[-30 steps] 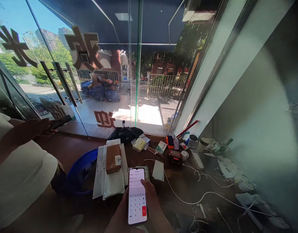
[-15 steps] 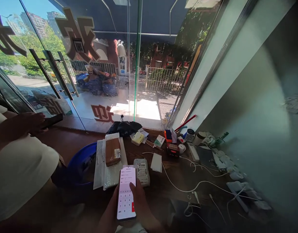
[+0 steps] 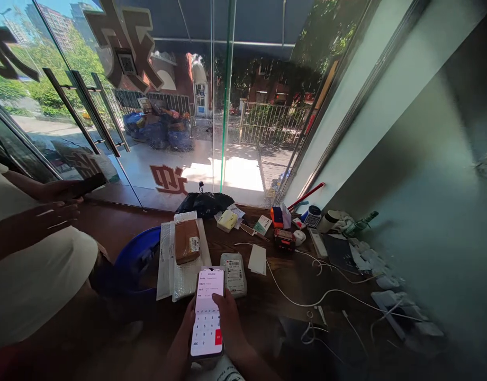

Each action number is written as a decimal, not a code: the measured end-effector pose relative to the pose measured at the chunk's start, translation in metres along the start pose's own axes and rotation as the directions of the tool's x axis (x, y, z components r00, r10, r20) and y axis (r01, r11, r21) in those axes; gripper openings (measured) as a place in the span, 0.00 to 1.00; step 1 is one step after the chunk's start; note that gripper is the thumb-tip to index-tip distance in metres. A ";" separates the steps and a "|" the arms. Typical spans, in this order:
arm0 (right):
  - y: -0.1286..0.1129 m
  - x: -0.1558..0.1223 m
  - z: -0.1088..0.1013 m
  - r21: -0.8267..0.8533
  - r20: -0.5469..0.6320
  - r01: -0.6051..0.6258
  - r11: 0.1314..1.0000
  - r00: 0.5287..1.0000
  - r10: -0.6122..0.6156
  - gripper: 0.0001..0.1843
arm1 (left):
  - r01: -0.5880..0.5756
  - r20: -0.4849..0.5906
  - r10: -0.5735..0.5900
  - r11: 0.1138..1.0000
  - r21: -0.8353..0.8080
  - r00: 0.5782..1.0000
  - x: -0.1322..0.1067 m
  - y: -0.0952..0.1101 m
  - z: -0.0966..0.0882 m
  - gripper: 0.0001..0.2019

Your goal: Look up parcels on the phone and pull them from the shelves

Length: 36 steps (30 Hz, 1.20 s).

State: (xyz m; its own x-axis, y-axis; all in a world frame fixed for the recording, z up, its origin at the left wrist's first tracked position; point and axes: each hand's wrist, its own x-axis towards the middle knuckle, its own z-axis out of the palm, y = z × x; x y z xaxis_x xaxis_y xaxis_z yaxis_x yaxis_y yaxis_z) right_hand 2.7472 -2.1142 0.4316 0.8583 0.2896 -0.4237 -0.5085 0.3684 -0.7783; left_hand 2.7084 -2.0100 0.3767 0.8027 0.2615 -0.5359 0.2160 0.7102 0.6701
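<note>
- The phone [image 3: 206, 311] shows text lines above a number pad [image 3: 204, 328]; I judge the entry is partway, the words being too small to read.
- It is at the near side, just left of the labelled packet [image 3: 236, 274].
- The left hand [image 3: 183, 329] is curled around the phone's left edge and holds it.
- The right hand [image 3: 230, 318] has its thumb over the screen; how far it is open, I cannot tell.

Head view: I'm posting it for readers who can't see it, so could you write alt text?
A left hand and right hand hold a lit phone showing a number keypad, above a dark table. Near it lie a labelled parcel and a brown package on pale mailers. At left, another person holds a dark device.
</note>
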 end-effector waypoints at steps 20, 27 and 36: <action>0.001 -0.014 -0.017 -0.005 0.206 -0.019 1.000 0.978 0.020 0.30 | -0.020 0.036 0.021 0.999 -0.030 0.999 -0.029 0.008 0.008 0.38; 0.000 -0.018 -0.021 -0.066 0.163 -0.075 0.995 0.983 0.085 0.35 | 0.010 0.101 -0.005 0.999 -0.049 0.995 -0.046 0.021 0.027 0.43; -0.007 -0.024 -0.027 -0.117 0.296 0.024 0.993 0.955 0.012 0.36 | -0.030 0.135 0.027 0.999 0.022 0.990 -0.051 0.018 0.023 0.42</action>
State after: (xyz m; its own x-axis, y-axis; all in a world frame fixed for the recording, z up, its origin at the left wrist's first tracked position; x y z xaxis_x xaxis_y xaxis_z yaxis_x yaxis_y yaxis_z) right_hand 2.7315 -2.1475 0.4345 0.7934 0.5421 -0.2770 -0.4763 0.2694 -0.8370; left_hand 2.6841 -2.0256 0.4277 0.8761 0.1900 -0.4430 0.2034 0.6876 0.6970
